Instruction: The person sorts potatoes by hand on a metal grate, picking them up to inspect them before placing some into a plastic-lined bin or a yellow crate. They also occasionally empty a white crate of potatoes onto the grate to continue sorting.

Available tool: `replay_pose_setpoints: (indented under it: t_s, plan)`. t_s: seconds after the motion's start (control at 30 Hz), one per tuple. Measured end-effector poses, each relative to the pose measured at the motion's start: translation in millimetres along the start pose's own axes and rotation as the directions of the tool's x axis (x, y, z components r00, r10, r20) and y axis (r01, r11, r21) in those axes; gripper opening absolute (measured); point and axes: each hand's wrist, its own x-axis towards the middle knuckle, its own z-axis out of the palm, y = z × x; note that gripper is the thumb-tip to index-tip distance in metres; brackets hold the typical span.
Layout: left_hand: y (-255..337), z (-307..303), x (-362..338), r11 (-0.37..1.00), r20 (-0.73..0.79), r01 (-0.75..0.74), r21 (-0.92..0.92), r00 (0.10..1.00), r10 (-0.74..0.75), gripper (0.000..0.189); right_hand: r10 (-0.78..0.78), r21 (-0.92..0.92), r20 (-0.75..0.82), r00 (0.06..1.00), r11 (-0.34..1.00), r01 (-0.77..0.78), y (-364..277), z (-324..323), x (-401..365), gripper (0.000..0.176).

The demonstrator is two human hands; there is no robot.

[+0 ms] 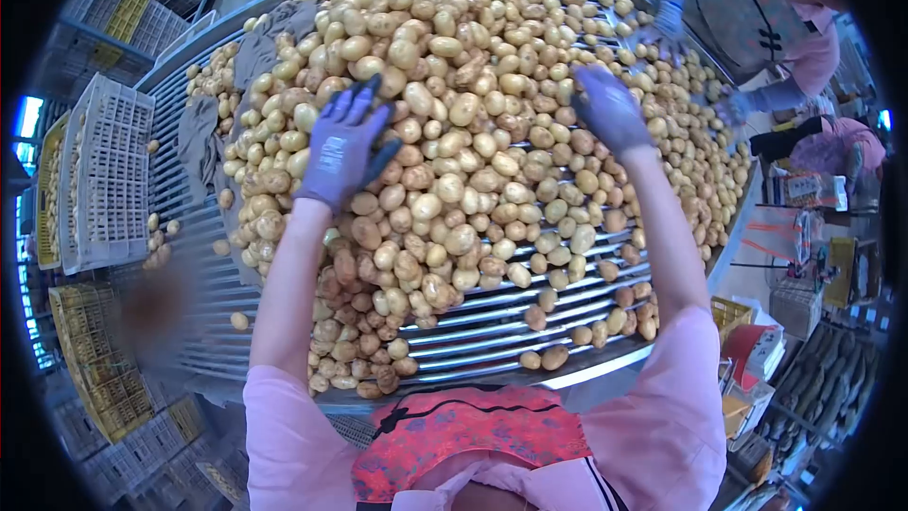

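Note:
A big heap of pale yellow and brownish potatoes covers much of a slatted metal table. My left hand, in a purple glove with dark fingertips, lies on the heap left of its middle, fingers spread and palm down. Farther right, my right hand, in a purple glove too, rests on the potatoes; it is slightly blurred and its fingers point up and left. Whether it grips any potato is hidden. Grey cloth lies along the heap's left side.
At the upper right a co-worker's gloved hands reach onto the potatoes. A white crate stands at the left, with a yellow crate below it. A red and white box is at the lower right. Another person is at the far right.

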Motion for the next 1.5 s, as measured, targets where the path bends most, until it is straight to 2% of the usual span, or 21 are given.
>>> replay_pose_setpoints:
  t_s: [0.1, 0.2, 0.27, 0.33, 0.43, 0.47, 0.53, 0.63, 0.8, 0.83, 0.93, 1.03, 1.07, 1.13, 1.17, 1.23, 1.3, 1.37, 1.4, 1.47, 1.5]
  plan:
    - [-1.1, 16.0, 11.4, 0.994, 0.004, -0.025, -0.103, 1.000, 0.026, 0.050, -0.252, 0.206, 0.066, 0.966, 0.950, 0.233, -106.3, 20.2, 100.1, 0.047]
    - [-0.6, 23.5, 19.0, 0.990, 0.007, -0.026, -0.140, 1.000, 0.027, 0.051, 0.018, 0.305, -0.341, 0.940, 0.948, 0.092, -154.4, 114.1, 143.4, 0.034]
    - [6.9, 30.1, 17.6, 0.966, -0.023, -0.072, -0.250, 0.997, 0.068, 0.046, 0.173, 0.406, -0.140, 0.975, 0.908, -0.103, -173.9, 110.7, 129.5, 0.032]
    - [27.4, 28.1, 10.1, 0.957, 0.096, -0.083, -0.279, 0.989, 0.114, 0.044, 0.018, 0.418, -0.045, 0.999, 0.909, 0.002, -161.0, 93.6, 99.4, 0.029]
    - [76.3, 40.0, 0.0, 0.852, 0.206, -0.097, -0.515, 0.950, 0.233, 0.046, -0.053, 0.308, -0.252, 0.966, 0.942, 0.133, -135.5, 91.7, 24.9, 0.033]
    - [95.0, 49.5, -15.4, 0.867, 0.200, -0.098, -0.489, 0.955, 0.221, 0.051, 0.004, 0.398, -0.045, 0.999, 0.917, 0.014, -125.6, 82.1, -0.5, 0.035]
    - [137.2, 37.0, -16.4, 0.844, 0.375, -0.018, -0.536, 0.891, 0.257, 0.058, 0.006, 0.357, -0.391, 0.920, 0.922, 0.146, -99.2, 103.3, -48.9, 0.026]
    - [199.6, 86.8, -53.0, 0.857, 0.190, -0.253, -0.450, 0.910, 0.368, 0.067, 0.091, 0.200, -0.122, 0.988, 0.978, -0.065, -78.4, 75.7, -117.6, 0.029]
    - [275.3, 67.7, -73.5, 0.770, 0.386, -0.217, -0.600, 0.765, 0.516, 0.068, 0.014, 0.045, 0.010, 1.000, 0.999, -0.015, -6.9, 41.3, -189.0, 0.027]
    - [278.2, 46.9, -73.9, 0.706, 0.466, -0.073, -0.704, 0.702, 0.538, 0.069, 0.127, 0.070, 0.023, 0.992, 0.989, -0.129, 14.0, 40.7, -197.3, 0.027]
    - [271.1, 32.1, -96.2, 0.419, 0.362, 0.210, -0.883, 0.874, 0.324, 0.059, 0.409, 0.216, 0.022, 0.912, 0.889, -0.404, 45.7, 25.3, -190.8, 0.028]
    - [237.2, 28.7, -84.2, -0.457, 0.534, 0.469, -0.755, 0.846, -0.013, 0.048, 0.361, 0.557, 0.043, 0.932, 0.765, -0.322, -34.7, -18.6, -144.0, 0.026]
    - [221.1, 22.9, -74.5, -0.760, 0.689, 0.456, -0.464, 0.724, 0.014, 0.047, 0.224, 0.607, 0.207, 0.953, 0.735, -0.304, -65.6, -32.9, -128.0, 0.031]
    - [195.9, 26.6, -69.5, -0.977, 0.617, 0.104, -0.186, 0.786, -0.034, 0.045, -0.203, 0.766, 0.244, 0.948, 0.640, -0.060, -99.2, -32.2, -91.7, 0.048]
    - [182.9, 22.1, -63.0, -0.985, 0.645, 0.072, -0.159, 0.763, -0.048, 0.045, -0.361, 0.691, -0.067, 0.930, 0.656, 0.304, -89.9, 1.4, -70.5, 0.051]
    - [172.0, 28.6, -74.5, -0.703, 0.567, 0.179, -0.688, 0.737, -0.367, 0.039, -0.298, 0.394, -0.198, 0.934, 0.848, 0.354, -85.8, 24.6, 1.3, 0.048]
    - [148.1, 16.7, -78.6, -0.493, 0.548, 0.307, -0.814, 0.686, -0.479, 0.031, -0.041, 0.315, -0.201, 0.979, 0.943, 0.104, -72.4, 70.7, 76.9, 0.048]
    - [132.3, -20.1, -77.9, -0.288, 0.526, 0.444, -0.848, 0.640, -0.561, 0.029, -0.074, 0.395, 0.013, 0.997, 0.917, 0.063, -74.5, 76.8, 134.6, 0.056]
    - [127.7, -35.0, -79.9, -0.385, 0.607, 0.472, -0.793, 0.553, -0.571, 0.028, -0.050, 0.178, 0.139, 0.989, 0.984, 0.025, -80.2, 89.3, 150.5, 0.062]
    - [121.3, -26.8, -100.1, 0.478, 0.173, 0.543, -0.690, 0.766, -0.620, 0.023, -0.037, 0.097, 0.239, 0.970, 0.995, 0.015, -79.2, 102.0, 171.1, 0.064]
    - [119.6, -21.1, -111.7, 0.472, 0.183, 0.551, -0.688, 0.761, -0.622, 0.023, -0.078, 0.172, 0.210, 0.975, 0.984, 0.042, -72.2, 104.7, 172.7, 0.063]
